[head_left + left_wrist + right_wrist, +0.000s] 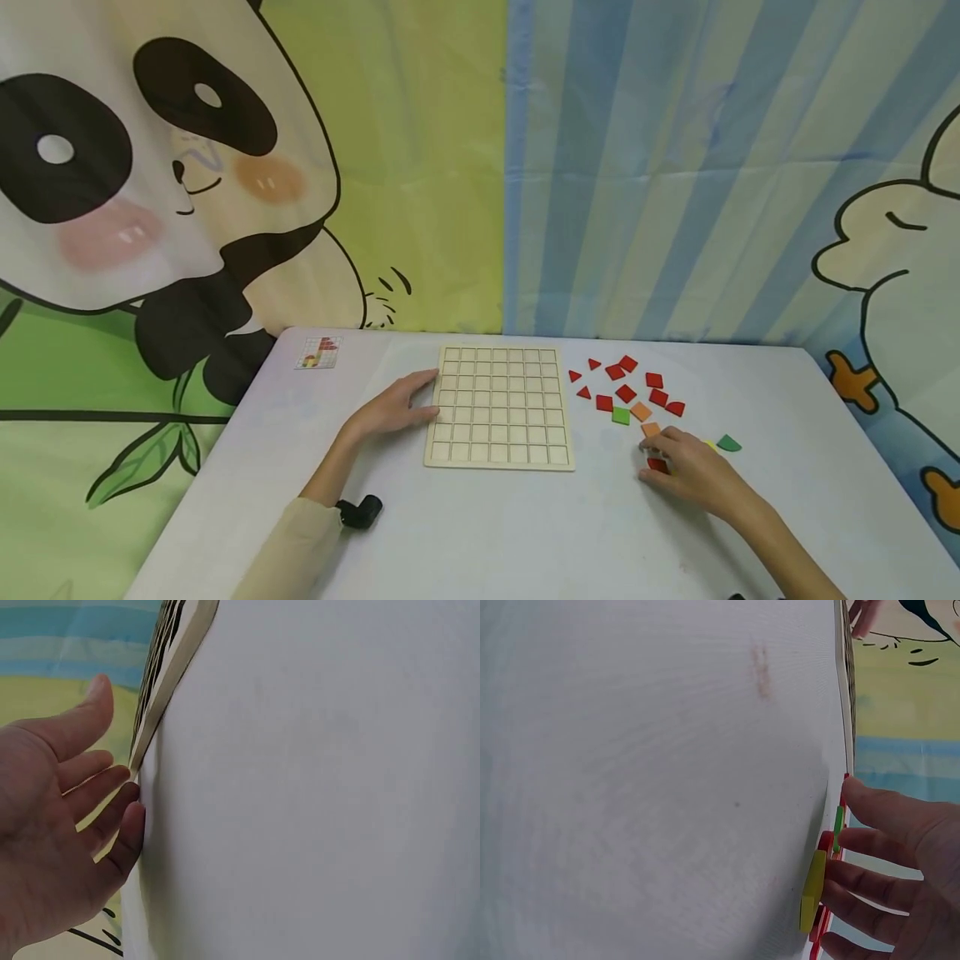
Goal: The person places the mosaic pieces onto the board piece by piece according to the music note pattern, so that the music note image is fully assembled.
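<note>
Resting its spread fingers against the left edge of the wooden grid board [499, 407], the left hand [392, 408] is gripping nothing and is probably just steadying it. The board is lying near the middle of the white desk [495, 533], and the loose pieces are lying to its right: mostly red ones, with two orange squares [641, 412], a light green square [621, 416] and a dark green piece [729, 443]. The right hand [696, 471] is hovering low over the near end of this group, its bent fingers framing a red piece [657, 466]; whether they are pinching it, I cannot tell. A yellow piece [814, 892] is showing just beside those fingers.

The step in hand is seemingly singling out one piece. The next move is likely calling for a light pinch on its edges, leaving neighbouring pieces undisturbed.
</note>
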A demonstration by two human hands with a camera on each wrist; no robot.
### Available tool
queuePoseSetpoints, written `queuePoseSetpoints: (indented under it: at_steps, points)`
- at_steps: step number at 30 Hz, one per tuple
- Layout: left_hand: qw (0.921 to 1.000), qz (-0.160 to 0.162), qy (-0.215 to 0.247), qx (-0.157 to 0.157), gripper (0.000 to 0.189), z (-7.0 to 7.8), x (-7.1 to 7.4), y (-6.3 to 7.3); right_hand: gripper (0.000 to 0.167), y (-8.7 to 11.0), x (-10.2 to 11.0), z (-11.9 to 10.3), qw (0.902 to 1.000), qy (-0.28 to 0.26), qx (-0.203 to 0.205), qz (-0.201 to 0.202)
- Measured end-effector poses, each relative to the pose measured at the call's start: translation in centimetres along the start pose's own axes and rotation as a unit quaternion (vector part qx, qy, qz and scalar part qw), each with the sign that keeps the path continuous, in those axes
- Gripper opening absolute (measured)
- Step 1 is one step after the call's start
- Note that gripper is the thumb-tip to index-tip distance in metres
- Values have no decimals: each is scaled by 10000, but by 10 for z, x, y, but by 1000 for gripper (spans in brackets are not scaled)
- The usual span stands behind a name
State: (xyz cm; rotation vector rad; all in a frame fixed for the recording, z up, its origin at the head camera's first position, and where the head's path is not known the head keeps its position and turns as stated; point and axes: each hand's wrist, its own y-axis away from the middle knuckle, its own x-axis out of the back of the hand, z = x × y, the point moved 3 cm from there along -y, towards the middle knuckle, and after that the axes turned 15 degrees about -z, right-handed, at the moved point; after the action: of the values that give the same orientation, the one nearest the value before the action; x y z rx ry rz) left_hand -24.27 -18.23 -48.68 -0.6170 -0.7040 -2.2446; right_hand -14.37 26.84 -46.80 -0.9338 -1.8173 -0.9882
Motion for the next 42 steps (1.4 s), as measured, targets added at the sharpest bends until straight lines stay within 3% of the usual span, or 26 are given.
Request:
queuePoseSetpoints:
  at_steps: [8,16,21,30,37,42]
  points:
    - [9991,88,-289,303,77,4,0,-8,37,0,2,1,9996,74,249,-79]
    - [9966,18,-506,646,74,8,-10,-9,39,3,-2,6,9991,-7,221,-355]
    - [9958,28,-588,703,69,12,-13,-8,43,6,-2,8,9987,-126,215,-451]
    - [9955,103,-629,707,68,11,-12,-8,48,3,9,11,9922,-941,-1,-813]
    - [9956,146,-479,793,68,11,-11,-8,37,1,10,12,9913,-984,54,-875]
    - [9959,134,-488,752,68,11,-13,-7,25,0,5,11,9923,-889,-118,-859]
